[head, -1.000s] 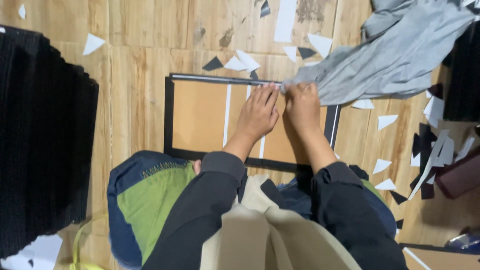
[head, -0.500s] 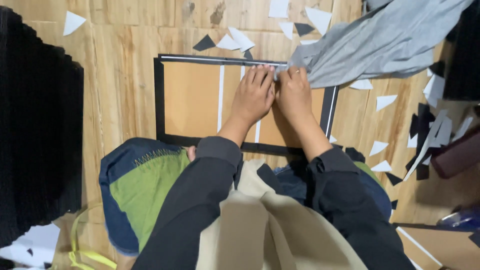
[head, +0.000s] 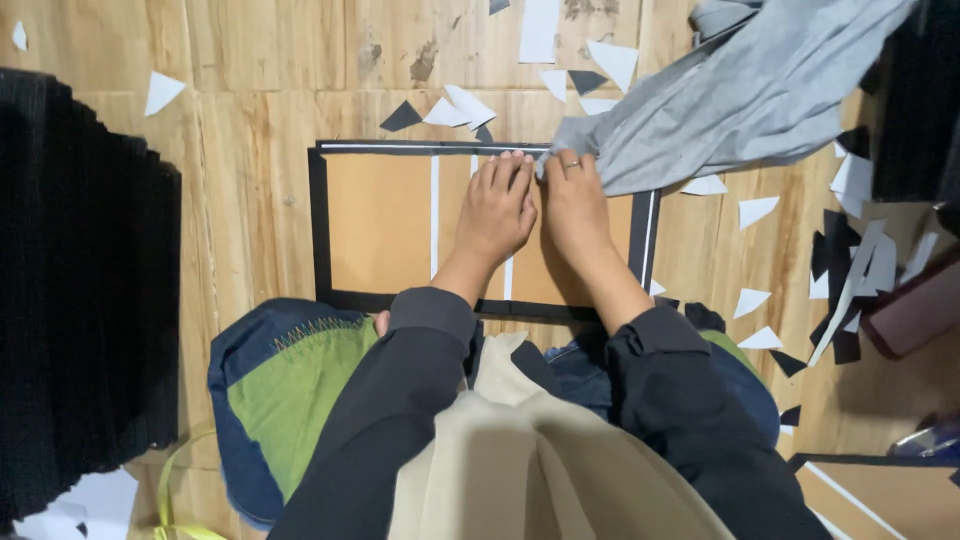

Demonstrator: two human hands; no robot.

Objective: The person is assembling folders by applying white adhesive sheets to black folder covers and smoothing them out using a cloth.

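A flat brown cardboard panel (head: 380,225) with a black border and white strips lies on the wooden floor in front of me. My left hand (head: 497,213) rests palm down on it, fingertips pressing at the far black edge. Right beside it, my right hand (head: 572,207), with a ring on one finger, also presses flat on the panel, fingertips at the same far edge. Neither hand holds anything. A grey cloth (head: 740,95) overlaps the panel's far right corner, just beyond my right fingertips.
A tall black stack (head: 80,290) stands at the left. White and black paper offcuts (head: 850,250) lie scattered at the right and far side. My knees in blue and green fabric (head: 285,385) sit near the panel. Another bordered panel (head: 870,495) shows at bottom right.
Both hands stay pressed on the panel's far edge; the view has shifted slightly, and the hands have hardly moved along the edge.
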